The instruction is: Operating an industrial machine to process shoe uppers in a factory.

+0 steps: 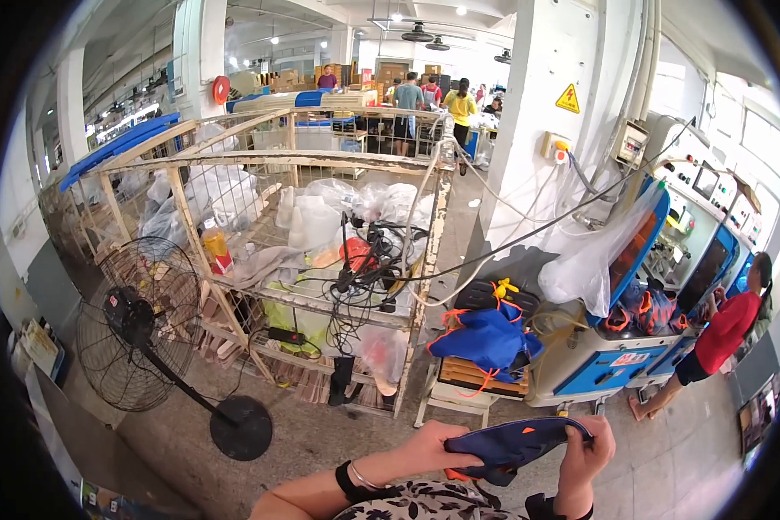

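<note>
Low in the head view, I hold a navy fabric piece with orange accents, which looks like a shoe upper (513,444), stretched between my hands. My left hand (435,447) is closed on its left end, thumb along the near side. At the other end my right hand (591,449) pinches the top edge between thumb and fingers. A bit of orange shows under the piece beside my left fingers. Beyond my hands, a heap of bright blue material with orange cords (485,341) lies on a low wooden-topped stool (472,379).
A black pedestal fan (241,428) stands at left. Behind it, a wire-mesh cart (355,159) holds plastic bags and tangled black cables (364,260). At right, blue-and-white machines (591,374) carry navy-and-orange pieces (648,309). A person in red (730,325) stands there; others are far back.
</note>
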